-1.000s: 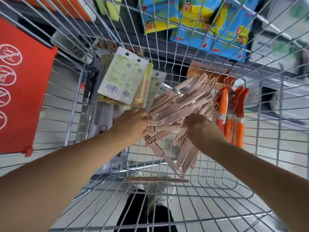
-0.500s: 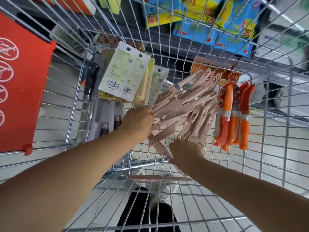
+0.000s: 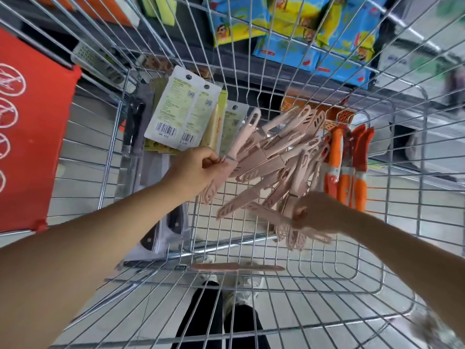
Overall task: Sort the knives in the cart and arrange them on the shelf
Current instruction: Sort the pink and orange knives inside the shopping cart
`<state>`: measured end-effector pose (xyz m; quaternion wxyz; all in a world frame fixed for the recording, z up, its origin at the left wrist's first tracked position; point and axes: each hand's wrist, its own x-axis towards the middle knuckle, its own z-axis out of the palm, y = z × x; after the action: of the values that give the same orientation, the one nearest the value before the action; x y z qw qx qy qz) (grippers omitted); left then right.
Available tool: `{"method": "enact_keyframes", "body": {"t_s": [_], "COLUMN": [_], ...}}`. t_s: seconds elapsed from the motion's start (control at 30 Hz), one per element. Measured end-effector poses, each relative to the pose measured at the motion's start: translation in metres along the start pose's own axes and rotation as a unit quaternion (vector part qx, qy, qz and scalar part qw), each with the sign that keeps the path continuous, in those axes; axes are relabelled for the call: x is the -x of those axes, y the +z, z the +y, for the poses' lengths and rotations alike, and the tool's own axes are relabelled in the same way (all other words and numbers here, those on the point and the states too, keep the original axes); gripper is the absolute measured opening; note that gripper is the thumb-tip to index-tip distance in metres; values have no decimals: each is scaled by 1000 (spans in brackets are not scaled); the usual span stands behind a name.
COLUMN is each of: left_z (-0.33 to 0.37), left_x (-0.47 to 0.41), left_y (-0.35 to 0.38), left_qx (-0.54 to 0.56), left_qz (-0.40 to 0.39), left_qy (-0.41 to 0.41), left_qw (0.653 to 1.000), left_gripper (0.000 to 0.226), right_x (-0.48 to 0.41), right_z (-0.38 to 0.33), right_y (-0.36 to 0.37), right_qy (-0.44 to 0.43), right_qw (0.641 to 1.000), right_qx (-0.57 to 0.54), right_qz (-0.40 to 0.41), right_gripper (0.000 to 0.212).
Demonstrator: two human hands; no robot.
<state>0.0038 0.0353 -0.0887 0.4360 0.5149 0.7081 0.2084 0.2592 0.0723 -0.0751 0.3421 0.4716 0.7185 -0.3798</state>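
Note:
Inside the wire cart (image 3: 251, 308) a fan of several pale pink sheathed knives (image 3: 271, 157) lies across the middle. My left hand (image 3: 193, 170) pinches one pink knife at its middle, at the fan's left edge. My right hand (image 3: 317, 212) grips the lower ends of several pink knives at the fan's right; it is blurred. One pink knife (image 3: 236, 267) lies alone on the cart floor nearer me. Orange knives (image 3: 347, 170) lean against the right wall. Carded knives in pale packaging (image 3: 181, 117) and dark-handled knives (image 3: 156, 227) rest at the left.
A red plastic panel (image 3: 32, 137) hangs on the cart's left side. Beyond the far wall, a store shelf holds blue and yellow packets (image 3: 302, 31). Below the cart floor I see dark trousers and light shoes (image 3: 226, 311).
My right hand slid down and to the right, drawing a bunch of pink knives with it. My left hand shifted up and now pinches a single pink knife. The fan spread wider.

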Motion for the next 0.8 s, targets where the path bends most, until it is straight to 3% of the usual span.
{"method": "enact_keyframes", "body": {"t_s": [0.13, 0.2, 0.3, 0.43, 0.5, 0.57, 0.7, 0.8], "left_z": [0, 2, 4, 8, 7, 2, -10, -16], "left_x": [-4, -6, -9, -10, -6, 0, 10, 16], "left_y": [13, 23, 37, 45, 43, 38, 26, 21], "left_qx": [-4, -18, -29, -52, -73, -89, -108, -111], "left_qz": [-6, -5, -12, -66, -90, -100, -98, -100], "left_qy": [-4, 11, 21, 17, 15, 17, 8, -6], "left_qw": [1000, 1000, 999, 996, 993, 991, 989, 989], "left_gripper": [21, 25, 28, 26, 31, 35, 36, 36], "right_x": [20, 31, 36, 14, 4, 3, 13, 11], "right_z": [19, 27, 38, 33, 23, 9, -25, -39], "right_y": [-30, -45, -54, -35, -22, -10, 23, 51], "right_qy": [39, 43, 51, 106, 108, 81, -25, -98], "right_qw": [998, 999, 990, 921, 914, 932, 977, 992], "right_qx": [46, 16, -116, -334, -332, -266, -191, -77], "right_qz": [-27, -15, 65, 167, 208, 230, 88, -15], "right_gripper": [9, 3, 22, 12, 19, 22, 7, 24]}}
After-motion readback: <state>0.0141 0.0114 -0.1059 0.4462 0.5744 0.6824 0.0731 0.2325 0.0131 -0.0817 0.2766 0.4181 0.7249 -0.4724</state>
